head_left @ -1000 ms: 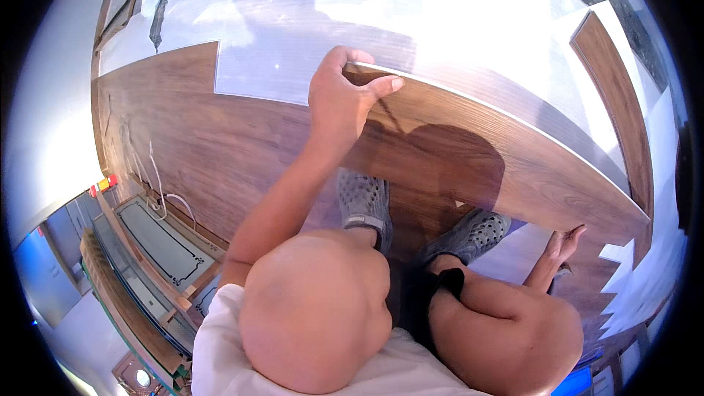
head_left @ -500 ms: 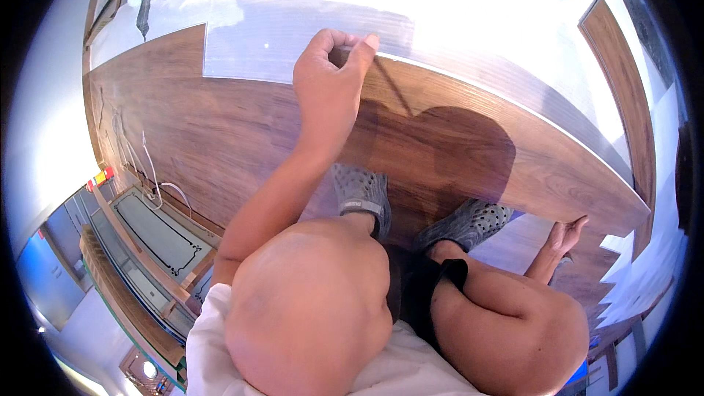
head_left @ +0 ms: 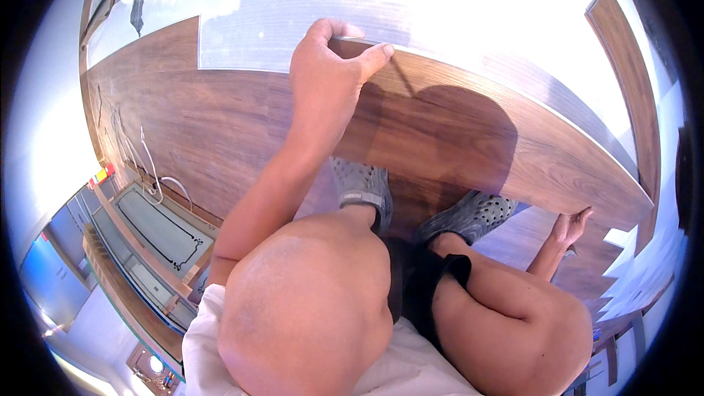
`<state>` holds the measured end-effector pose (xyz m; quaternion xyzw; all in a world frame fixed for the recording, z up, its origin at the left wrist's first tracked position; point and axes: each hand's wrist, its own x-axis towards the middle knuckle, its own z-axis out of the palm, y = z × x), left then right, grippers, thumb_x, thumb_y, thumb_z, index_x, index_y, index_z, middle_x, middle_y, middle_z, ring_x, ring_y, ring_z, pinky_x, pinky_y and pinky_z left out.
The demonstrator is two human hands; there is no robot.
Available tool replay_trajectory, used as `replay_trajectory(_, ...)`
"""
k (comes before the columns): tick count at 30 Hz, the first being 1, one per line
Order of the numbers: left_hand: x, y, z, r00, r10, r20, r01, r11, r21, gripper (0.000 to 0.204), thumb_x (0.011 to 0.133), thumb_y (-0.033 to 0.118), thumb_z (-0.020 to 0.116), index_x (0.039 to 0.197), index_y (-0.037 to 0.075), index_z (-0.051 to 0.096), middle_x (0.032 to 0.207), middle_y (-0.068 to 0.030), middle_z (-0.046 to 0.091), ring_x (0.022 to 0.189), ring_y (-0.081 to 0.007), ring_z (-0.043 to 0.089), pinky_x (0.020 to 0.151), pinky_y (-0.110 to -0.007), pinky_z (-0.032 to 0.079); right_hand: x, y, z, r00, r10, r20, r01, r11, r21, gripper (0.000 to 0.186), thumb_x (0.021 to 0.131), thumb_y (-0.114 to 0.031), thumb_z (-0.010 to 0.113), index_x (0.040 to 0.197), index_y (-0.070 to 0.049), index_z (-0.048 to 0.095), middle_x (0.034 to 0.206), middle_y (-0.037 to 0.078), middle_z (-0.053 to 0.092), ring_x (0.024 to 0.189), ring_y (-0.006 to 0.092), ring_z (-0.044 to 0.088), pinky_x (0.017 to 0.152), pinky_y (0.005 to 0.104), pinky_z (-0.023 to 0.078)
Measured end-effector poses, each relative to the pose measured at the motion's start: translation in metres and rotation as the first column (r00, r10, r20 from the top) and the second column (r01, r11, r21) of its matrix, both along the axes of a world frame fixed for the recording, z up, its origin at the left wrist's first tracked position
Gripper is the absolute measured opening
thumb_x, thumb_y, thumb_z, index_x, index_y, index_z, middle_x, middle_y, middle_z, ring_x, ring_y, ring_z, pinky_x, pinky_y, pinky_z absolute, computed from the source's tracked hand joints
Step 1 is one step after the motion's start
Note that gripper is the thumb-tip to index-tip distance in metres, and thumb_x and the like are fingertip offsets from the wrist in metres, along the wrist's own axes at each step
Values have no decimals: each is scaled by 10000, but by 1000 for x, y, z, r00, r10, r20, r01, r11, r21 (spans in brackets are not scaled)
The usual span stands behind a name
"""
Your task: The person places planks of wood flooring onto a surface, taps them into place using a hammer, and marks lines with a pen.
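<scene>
A long brown wood-look floor plank (head_left: 557, 161) stretches across in front of my feet, tilted, its right end lower in view. My left hand (head_left: 320, 84) grips its upper left corner, thumb on the near face and fingers over the far edge. At the plank's lower edge, near the right end, my right hand (head_left: 568, 229) holds it; part of that hand's grip is hidden. My grey clogs (head_left: 469, 216) rest on the floor just behind the plank's lower edge. A broad shadow falls over the plank's face.
Laid brown flooring (head_left: 169, 103) spreads to the left, with a stepped edge against pale underlay (head_left: 242, 44). Another loose plank (head_left: 623, 66) lies at the far right. White cables (head_left: 150, 165) and a framed glass panel (head_left: 161, 224) are at the left.
My left thumb has moved slightly right and down, farther from the fingertips, still at the plank's corner. The plank's right end and my right hand have risen a little.
</scene>
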<state>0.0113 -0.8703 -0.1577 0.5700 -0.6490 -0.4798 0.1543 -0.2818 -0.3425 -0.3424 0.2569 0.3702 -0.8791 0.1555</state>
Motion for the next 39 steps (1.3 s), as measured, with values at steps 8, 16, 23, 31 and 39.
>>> replay_trajectory(8,5,-12,-49,996,78,39,-78,997,15,494,831,405,800,958,-48,648,869,-139,648,831,-205,593,773,-353,487,10,-43,28,999,8,48,-19,968,249,495,1073,-221,493,1508,-5,399,1597,129,365,1441,304,336,1223,522,215)
replay_trajectory(16,41,-19,-68,974,-43,221,173,770,-615,525,913,306,698,1278,-46,558,1241,-237,581,1162,-373,560,1003,-446,454,52,-53,-4,977,72,200,-83,995,47,433,1054,-185,544,1423,38,499,1452,148,541,1304,275,504,1175,459,357)
replay_trajectory(23,5,35,-87,606,-794,53,646,452,-615,351,915,246,667,1177,18,619,1207,-178,611,1188,-363,553,1026,-463,445,77,-115,-8,941,258,218,-239,965,-109,430,1021,-140,588,1398,56,516,1437,156,557,1299,278,523,1152,441,388)
replay_trajectory(31,-21,-15,-142,600,-767,227,773,484,-410,614,860,319,760,1341,-11,568,1313,-229,578,1251,-407,508,1088,-473,400,99,-70,17,888,301,348,-373,914,161,310,955,-81,606,1258,-26,631,1159,84,680,1055,220,628,929,386,519)
replay_trajectory(39,59,-71,-120,424,-687,590,896,412,-163,582,888,456,688,1307,54,656,1134,-277,674,1014,-410,637,892,-440,537,146,-140,28,969,148,198,-107,973,-206,373,960,1,639,1319,-16,537,1256,91,645,1165,173,620,1074,379,494)
